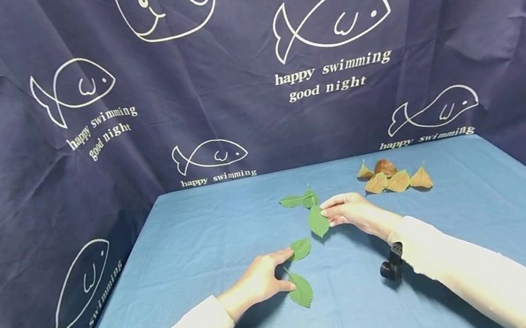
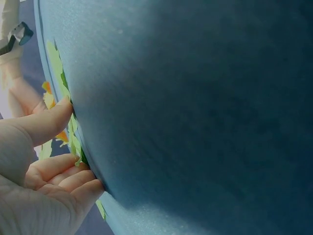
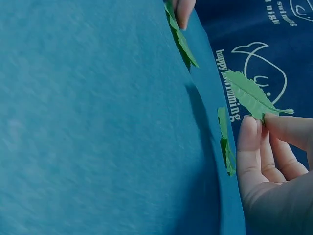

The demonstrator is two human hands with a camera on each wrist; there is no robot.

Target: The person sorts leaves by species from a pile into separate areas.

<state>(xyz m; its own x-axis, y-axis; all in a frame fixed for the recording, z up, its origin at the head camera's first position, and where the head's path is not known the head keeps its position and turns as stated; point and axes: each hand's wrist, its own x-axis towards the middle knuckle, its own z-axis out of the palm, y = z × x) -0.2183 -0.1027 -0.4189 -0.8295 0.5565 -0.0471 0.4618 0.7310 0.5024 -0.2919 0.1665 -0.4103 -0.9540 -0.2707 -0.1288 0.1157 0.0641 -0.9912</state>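
Observation:
My right hand (image 1: 351, 212) pinches a green serrated leaf (image 1: 319, 222) by its edge, between thumb and fingertips; in the right wrist view this leaf (image 3: 249, 94) is lifted off the cloth. Lower and to the left, my left hand (image 1: 260, 279) rests on the table with thumb and fingers spread apart. Its fingertips touch one green leaf (image 1: 300, 249), and its thumb touches the edge of another green leaf (image 1: 301, 290). Just behind the pinched leaf lie more green leaves (image 1: 292, 201), partly overlapping.
Several yellow-brown leaves (image 1: 398, 181) and a reddish-brown one (image 1: 385, 168) form a group at the back right. Blue cloth (image 1: 201, 232) covers the table. Dark blue curtains (image 1: 252, 102) with fish drawings stand behind and at the sides.

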